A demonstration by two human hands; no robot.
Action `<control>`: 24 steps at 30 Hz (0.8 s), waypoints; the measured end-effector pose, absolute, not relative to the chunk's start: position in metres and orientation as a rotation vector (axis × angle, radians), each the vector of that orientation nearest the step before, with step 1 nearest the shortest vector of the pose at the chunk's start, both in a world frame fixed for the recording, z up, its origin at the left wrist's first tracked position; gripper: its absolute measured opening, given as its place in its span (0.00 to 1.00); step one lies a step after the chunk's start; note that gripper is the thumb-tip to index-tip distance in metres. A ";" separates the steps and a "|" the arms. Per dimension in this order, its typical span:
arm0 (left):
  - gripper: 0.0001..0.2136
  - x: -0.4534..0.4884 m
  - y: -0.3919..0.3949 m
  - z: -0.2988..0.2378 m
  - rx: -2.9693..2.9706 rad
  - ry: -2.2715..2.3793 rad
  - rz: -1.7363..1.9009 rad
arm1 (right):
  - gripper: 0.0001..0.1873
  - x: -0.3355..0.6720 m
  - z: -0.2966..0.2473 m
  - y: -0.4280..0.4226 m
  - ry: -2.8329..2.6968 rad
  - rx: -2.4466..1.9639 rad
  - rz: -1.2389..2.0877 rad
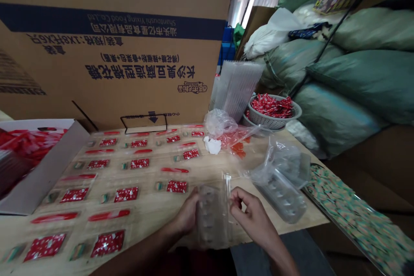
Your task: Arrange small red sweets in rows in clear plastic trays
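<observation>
**Clear tray (210,220) at the near edge of the desk (148,224), its contours blurred**

On my feed one clear tray sits between the two hands, at the desk's near edge. Its moulded hollows smear together, so I can't count them, and its bottom end fades into the dark clothing below. The left hand (186,216) has its fingers closed on the tray's left side; those underneath are hidden from me. The right hand (255,220) holds its fingers narrow and curled against the clear strip along the right side — whether they pinch it, I cannot tell.

To the left I count twelve red packets (177,186), in rows of four, three, three and two from back to front, with a small green-edged piece (158,186) beside most, too blurred to identify. Of the slim red strips (109,214) I make out eleven. The clear plastic around them barely shows.

Right of the hands, more clear trays (283,198) lie partly covered by a plastic bag (274,155), their number unreadable. Behind, orange pieces (237,150) show dimly through film, near one crumpled white paper (212,145). One grey basket (271,121) holds a heap of red packets, another rim showing beneath it.

Farther out, one large cardboard box (145,108), printed upside down, runs out of view at top and left. One white box (61,151) of red wrappers is cut off at left, one long tray of green-and-tan pieces (359,220) at right. The sacks (365,77) overlap — I can't count them.
</observation>
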State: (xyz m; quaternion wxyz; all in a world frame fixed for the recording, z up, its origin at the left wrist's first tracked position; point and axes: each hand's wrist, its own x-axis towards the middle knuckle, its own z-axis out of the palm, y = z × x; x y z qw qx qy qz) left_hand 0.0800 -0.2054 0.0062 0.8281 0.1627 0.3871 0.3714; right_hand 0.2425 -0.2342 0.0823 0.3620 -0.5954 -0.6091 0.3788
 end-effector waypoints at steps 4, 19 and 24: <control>0.23 0.087 -0.213 0.015 0.792 1.035 1.073 | 0.04 0.238 0.071 -0.235 -1.764 -1.543 0.633; 0.26 0.088 -0.215 0.059 0.293 0.647 1.081 | 0.09 0.154 0.054 -0.244 -1.564 -1.193 0.570; 0.26 0.089 -0.216 0.055 0.247 0.640 1.087 | 0.09 0.155 0.053 -0.245 -1.555 -1.178 0.651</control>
